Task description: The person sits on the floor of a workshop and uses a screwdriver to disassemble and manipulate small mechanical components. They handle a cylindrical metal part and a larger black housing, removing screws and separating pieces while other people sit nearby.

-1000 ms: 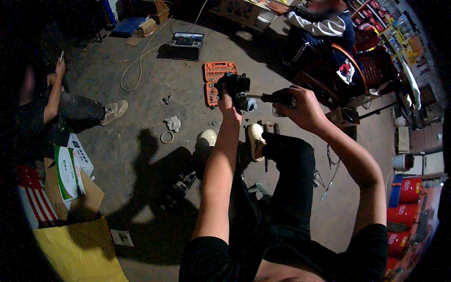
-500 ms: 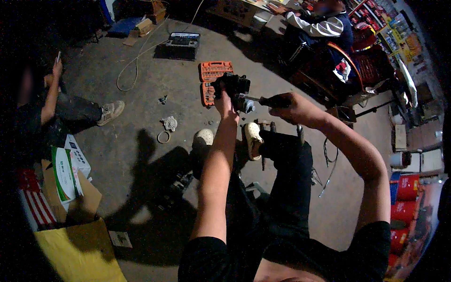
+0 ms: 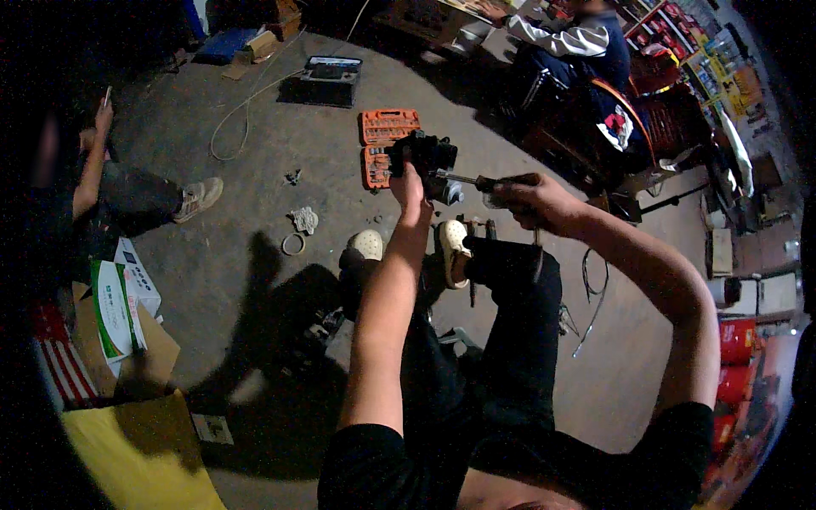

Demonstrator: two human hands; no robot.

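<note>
My left hand point(image 3: 410, 189), at the end of my outstretched arm, is closed around a black mechanical part point(image 3: 436, 153) with a silvery rounded end point(image 3: 452, 195) low on its right. Its exact kind is too dark to make out. In my right hand point(image 3: 544, 202) is a screwdriver point(image 3: 460, 178), fingers wrapped round its dark handle. The shaft points left and its tip reaches the part's right side; whether it sits in a screw is too small to see. Behind the part, an open orange socket set case point(image 3: 389, 124) lies on the floor, partly covered.
Near my shoes lie a pale metal casting point(image 3: 304, 221) and a ring point(image 3: 293, 245). A battery-like box point(image 3: 333, 70) and a cable are farther off. One person point(image 3: 89, 183) sits at left, another point(image 3: 578, 42) at a far-right table. Cartons point(image 3: 119, 310) stand left, red containers point(image 3: 736, 340) right.
My right hand has turned on the screwdriver handle and shifted slightly right, and more of the shaft shows. My left hand still grips the black part. The far-right person has shifted a little.
</note>
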